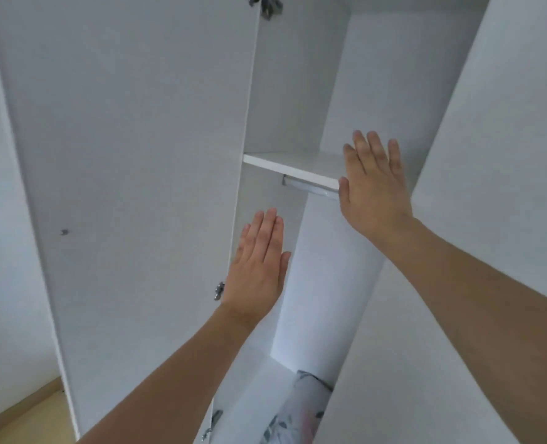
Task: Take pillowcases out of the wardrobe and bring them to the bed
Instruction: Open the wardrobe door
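A: Both hands flat and empty — left hand (256, 267) low, right hand (373, 184) at the upper shelf (293, 166), which looks bare.

B: Floral fabric (297, 408), likely the pillowcases, lies low in the wardrobe (301, 91) — reach down there instead.

We saw a soft, even daylight over the white wardrobe (297, 91), bright but without glare. The brightest patch lay on the inner panel at about 5 o'clock from the centre. Shadows were weak, one thin under the shelf (294, 168). The whole picture was slightly blurred, and straight edges leaned outward toward 10 and 2 o'clock from the wide lens.
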### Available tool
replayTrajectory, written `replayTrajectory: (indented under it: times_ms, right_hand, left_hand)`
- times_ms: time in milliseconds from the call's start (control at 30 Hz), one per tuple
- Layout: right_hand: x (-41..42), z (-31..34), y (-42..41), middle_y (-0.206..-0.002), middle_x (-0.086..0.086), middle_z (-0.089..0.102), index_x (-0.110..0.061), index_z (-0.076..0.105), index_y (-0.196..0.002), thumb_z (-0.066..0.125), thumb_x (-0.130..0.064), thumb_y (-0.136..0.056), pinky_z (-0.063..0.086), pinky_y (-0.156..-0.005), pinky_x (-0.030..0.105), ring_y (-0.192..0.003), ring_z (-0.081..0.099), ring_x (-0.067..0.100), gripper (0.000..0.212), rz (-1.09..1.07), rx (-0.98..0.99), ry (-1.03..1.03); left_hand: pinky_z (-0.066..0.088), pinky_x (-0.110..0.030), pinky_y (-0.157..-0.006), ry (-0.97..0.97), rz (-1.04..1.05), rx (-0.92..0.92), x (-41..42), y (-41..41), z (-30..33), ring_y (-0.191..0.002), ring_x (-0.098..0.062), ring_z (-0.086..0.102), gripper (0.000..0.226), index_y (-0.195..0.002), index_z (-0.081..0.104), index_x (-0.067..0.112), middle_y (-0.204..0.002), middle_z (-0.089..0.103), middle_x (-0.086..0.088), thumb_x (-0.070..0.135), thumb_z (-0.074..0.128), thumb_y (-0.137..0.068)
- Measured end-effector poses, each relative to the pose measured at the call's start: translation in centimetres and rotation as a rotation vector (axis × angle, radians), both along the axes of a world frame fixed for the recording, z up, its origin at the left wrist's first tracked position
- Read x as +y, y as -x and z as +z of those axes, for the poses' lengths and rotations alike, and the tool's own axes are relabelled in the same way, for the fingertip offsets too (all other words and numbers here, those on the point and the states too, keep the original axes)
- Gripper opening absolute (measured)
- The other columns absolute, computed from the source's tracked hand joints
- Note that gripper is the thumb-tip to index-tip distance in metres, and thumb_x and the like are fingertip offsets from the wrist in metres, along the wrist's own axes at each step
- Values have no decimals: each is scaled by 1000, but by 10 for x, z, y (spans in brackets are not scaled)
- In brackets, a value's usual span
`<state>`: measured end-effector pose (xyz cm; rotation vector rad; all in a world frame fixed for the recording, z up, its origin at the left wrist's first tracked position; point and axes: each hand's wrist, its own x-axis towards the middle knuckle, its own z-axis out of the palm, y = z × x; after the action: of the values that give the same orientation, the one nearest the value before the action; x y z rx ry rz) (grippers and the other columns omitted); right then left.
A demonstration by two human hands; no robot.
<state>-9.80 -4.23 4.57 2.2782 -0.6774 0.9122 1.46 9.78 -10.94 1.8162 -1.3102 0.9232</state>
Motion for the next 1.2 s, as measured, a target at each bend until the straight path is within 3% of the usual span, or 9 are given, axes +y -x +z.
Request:
replayTrajectory:
  times_ms: [267, 533, 633, 800, 900, 933, 1000, 1067, 1200]
  right_hand:
    - [-48, 3, 47, -160, 14, 6, -2, 13, -150, 38, -24, -96, 4, -120, 51, -148, 3, 30, 63, -236, -50, 95]
    - [-82, -10, 38, -160, 14, 5, 1, 16, -149, 39, -22, -93, 3, -120, 48, -148, 1, 30, 65, -429, -105, 122]
    - [-82, -9, 39, -160, 14, 8, 0, 18, -149, 40, -19, -92, 4, -121, 47, -148, 5, 30, 65, -480, -103, 160]
    - [-73, -8, 38, -160, 13, 8, -1, 18, -150, 39, -22, -94, 3, -121, 46, -148, 5, 29, 63, -549, -62, 177]
    - [-64, -8, 33, -161, 13, 4, 0, 18, -149, 37, -16, -95, -1, -121, 45, -148, 2, 29, 60, -607, -58, 177]
    - [-61, -8, 34, -160, 14, 4, 1, 18, -149, 38, -14, -95, -2, -120, 44, -148, 2, 29, 59, -621, -52, 177]
    - [-51, -7, 37, -160, 14, 3, 1, 20, -148, 39, -12, -95, -3, -120, 44, -148, 1, 30, 58, -629, -47, 175]
    - [-39, -7, 43, -160, 14, 3, 1, 22, -148, 38, -14, -95, -4, -120, 44, -148, 0, 30, 57, -616, -38, 180]
    - [-9, -9, 57, -160, 15, 8, 0, 30, -146, 38, -15, -95, 1, -121, 45, -148, 4, 32, 53, -579, -39, 213]
  left_hand:
    - [21, -47, -118, -148, -172, 41, -106, 42, -2, -146, -33, 16, 55, -148, 25, -3, -157, 21, -19, 30, 24, -104]
    - [14, -41, -120, -241, -570, 64, -175, 46, -11, -146, -32, 17, 52, -149, 23, -3, -157, 20, -19, 21, 31, -104]
    - [20, -42, -118, -255, -702, 57, -184, 50, -13, -142, -33, 28, 49, -147, 28, -4, -153, 31, -20, 17, 38, -103]
    - [41, -31, -101, -278, -870, 316, -183, 49, -13, -118, -23, 51, 47, -149, 30, 7, -130, 54, -12, 20, 32, -104]
    - [41, -25, -97, -274, -914, 428, -179, 51, -9, -116, -20, 54, 43, -144, 39, 9, -128, 58, -7, 21, 32, -104]
    - [41, -26, -93, -270, -921, 465, -176, 53, -7, -112, -20, 56, 39, -139, 45, 10, -123, 61, -6, 22, 33, -104]
    - [44, -32, -76, -259, -946, 517, -167, 55, -5, -85, -17, 59, 26, -115, 56, 13, -94, 64, -3, 23, 35, -103]
    - [41, -32, -62, -263, -991, 543, -155, 53, -2, -63, -14, 49, 17, -95, 54, 17, -71, 55, 1, 23, 39, -101]
    - [49, -16, -76, -358, -1164, 757, -128, 50, 5, -85, -3, 64, 17, -99, 65, 28, -91, 70, 14, 17, 52, -96]
